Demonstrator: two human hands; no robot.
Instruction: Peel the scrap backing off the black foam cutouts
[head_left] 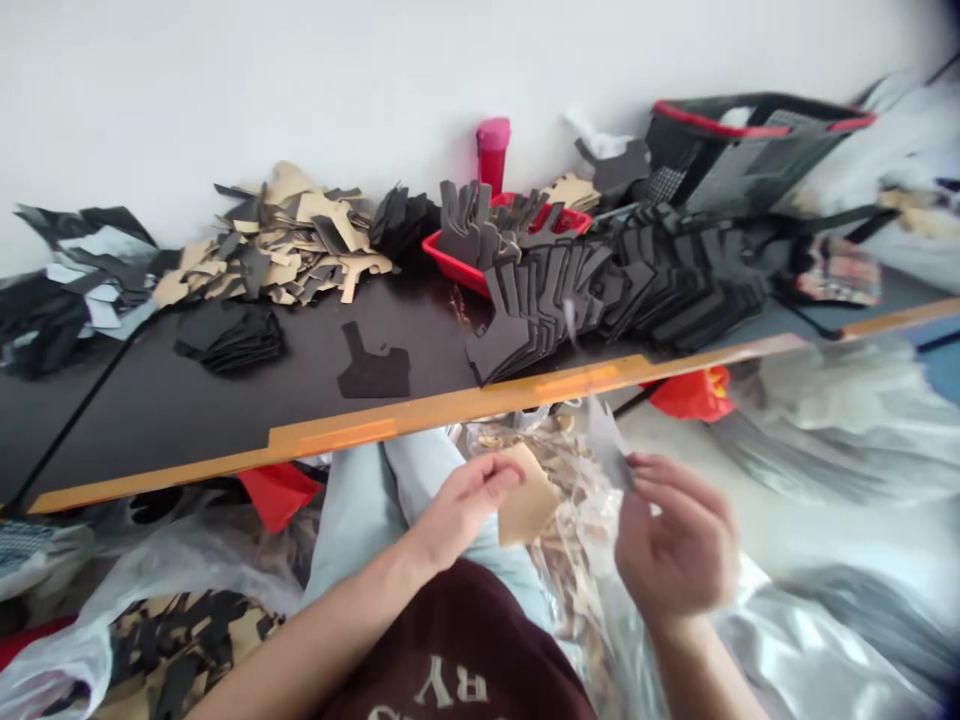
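Note:
My left hand (472,500) is closed on a flat tan cut-out piece (529,500), thumb on top, above my lap. To its right, my right hand (679,535) pinches a thin greyish strip (607,440) that points up toward the table edge; motion blurs it, so I cannot tell its material. The two hands are apart. On the black table ahead lies a single dark cut-out piece (373,365) with a narrow arm. Beside it, a long row of similar dark pieces (517,320) leans in overlapping layers.
A heap of tan and black pieces (300,240) lies at the back. Behind the row stand a red tray (454,268), a pink-lidded bottle (493,155) and a dark basket (750,150). Orange-tan edging (465,405) borders the table. A plastic bag of scraps (97,640) sits lower left.

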